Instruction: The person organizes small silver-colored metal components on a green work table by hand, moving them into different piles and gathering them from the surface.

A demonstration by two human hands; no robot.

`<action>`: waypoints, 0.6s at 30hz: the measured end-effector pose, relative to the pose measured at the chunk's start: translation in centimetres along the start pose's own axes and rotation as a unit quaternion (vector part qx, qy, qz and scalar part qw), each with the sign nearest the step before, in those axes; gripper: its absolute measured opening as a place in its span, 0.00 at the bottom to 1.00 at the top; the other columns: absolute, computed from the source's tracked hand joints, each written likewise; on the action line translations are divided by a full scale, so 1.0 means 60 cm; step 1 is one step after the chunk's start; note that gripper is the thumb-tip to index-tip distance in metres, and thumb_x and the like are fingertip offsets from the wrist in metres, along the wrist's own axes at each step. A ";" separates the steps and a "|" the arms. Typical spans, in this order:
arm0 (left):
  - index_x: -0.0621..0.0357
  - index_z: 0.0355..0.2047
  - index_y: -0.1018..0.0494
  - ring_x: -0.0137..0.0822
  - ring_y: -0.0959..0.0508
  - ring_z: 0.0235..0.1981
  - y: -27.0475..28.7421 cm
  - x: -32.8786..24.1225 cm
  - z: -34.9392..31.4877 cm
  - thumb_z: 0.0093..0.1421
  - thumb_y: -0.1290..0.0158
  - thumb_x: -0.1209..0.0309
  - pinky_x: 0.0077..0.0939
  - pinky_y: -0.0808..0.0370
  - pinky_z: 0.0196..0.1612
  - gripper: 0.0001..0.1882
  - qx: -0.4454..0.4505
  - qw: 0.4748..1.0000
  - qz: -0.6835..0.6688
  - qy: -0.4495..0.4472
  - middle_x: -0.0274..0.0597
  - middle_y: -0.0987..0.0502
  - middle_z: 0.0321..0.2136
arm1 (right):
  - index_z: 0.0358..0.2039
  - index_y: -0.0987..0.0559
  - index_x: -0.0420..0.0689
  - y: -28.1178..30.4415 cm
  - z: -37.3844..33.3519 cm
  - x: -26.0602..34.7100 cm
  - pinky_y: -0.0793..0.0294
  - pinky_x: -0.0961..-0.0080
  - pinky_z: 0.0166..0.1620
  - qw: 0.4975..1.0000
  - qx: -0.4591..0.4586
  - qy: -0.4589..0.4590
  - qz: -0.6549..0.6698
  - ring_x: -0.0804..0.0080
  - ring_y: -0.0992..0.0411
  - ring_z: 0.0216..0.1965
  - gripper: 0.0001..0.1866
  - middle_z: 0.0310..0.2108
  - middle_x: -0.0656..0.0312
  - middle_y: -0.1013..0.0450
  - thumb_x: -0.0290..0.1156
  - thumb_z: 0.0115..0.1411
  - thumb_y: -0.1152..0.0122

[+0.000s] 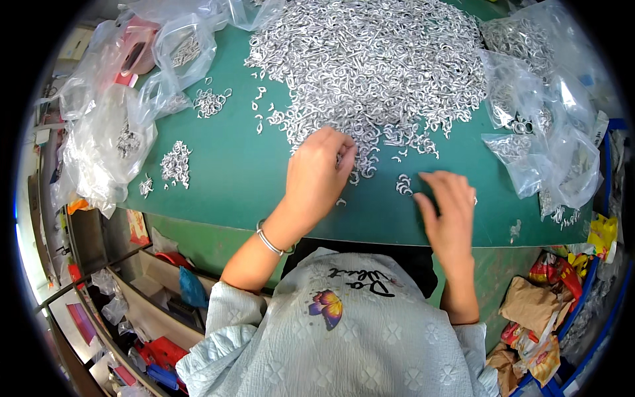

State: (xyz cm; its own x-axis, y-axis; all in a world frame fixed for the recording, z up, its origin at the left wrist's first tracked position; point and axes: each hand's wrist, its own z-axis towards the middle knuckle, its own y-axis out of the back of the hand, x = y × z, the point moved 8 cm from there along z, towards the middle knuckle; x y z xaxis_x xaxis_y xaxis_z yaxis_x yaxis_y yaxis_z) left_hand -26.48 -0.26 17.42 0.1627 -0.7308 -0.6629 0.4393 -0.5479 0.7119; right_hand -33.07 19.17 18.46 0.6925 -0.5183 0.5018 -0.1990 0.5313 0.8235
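A broad heap of small silver curved metal pieces (370,59) covers the far middle of the green table. My left hand (317,169), with a silver bangle (266,239) on its wrist, is at the near edge of the heap. Its fingers are curled together, and whatever they pinch is hidden. To the right, my right hand (448,205) is held with thumb and fingers apart, slightly blurred. Just left of its fingertips lies a small cluster of curved metal pieces (403,185). One loose piece (340,202) rests below my left hand.
Small piles of metal pieces (176,164) lie on the table's left side. Clear plastic bags (109,149) crowd the left end, and more bags of pieces (522,149) stand at the right. Below are wooden shelves (155,298) at left and snack packages (536,298) at right.
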 end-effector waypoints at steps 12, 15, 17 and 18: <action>0.65 0.29 0.24 0.33 0.26 0.22 0.029 0.028 -0.002 0.54 0.40 0.80 0.27 0.29 0.26 0.04 -0.031 0.996 -0.045 0.071 0.42 0.23 0.24 | 0.36 0.22 0.39 -0.029 0.034 -0.014 0.33 0.64 0.39 0.997 -0.076 -0.013 0.004 0.57 0.30 0.35 0.08 0.33 0.56 0.27 0.21 0.55 0.36; 0.63 0.30 0.24 0.41 0.24 0.23 0.026 0.027 -0.003 0.53 0.40 0.78 0.34 0.26 0.28 0.05 -0.038 0.997 -0.041 0.060 0.44 0.24 0.27 | 0.38 0.22 0.39 -0.019 0.030 0.000 0.33 0.63 0.40 0.999 -0.042 0.016 0.028 0.57 0.30 0.37 0.11 0.35 0.56 0.28 0.22 0.53 0.34; 0.62 0.32 0.24 0.43 0.23 0.23 0.022 0.014 -0.005 0.54 0.40 0.79 0.35 0.26 0.28 0.05 -0.040 0.997 -0.049 0.038 0.44 0.24 0.29 | 0.37 0.23 0.39 -0.038 0.024 0.033 0.33 0.63 0.40 0.996 0.023 0.049 0.069 0.58 0.30 0.38 0.12 0.35 0.57 0.29 0.22 0.51 0.33; 0.62 0.33 0.24 0.41 0.24 0.23 0.022 0.014 -0.005 0.53 0.40 0.80 0.33 0.26 0.29 0.07 -0.047 0.998 -0.033 0.026 0.43 0.24 0.29 | 0.36 0.23 0.39 -0.047 0.021 0.031 0.32 0.64 0.41 0.996 0.040 0.038 0.072 0.58 0.31 0.39 0.12 0.36 0.58 0.30 0.22 0.50 0.32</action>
State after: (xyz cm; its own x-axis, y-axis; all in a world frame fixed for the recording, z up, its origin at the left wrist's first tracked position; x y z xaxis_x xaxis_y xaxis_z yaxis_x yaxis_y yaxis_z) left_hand -25.48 -1.50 17.74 0.1758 -0.6705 -0.7208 0.5315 -0.5517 0.6428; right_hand -32.10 15.89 17.38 0.7032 -0.3869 0.5966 -0.3519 0.5397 0.7648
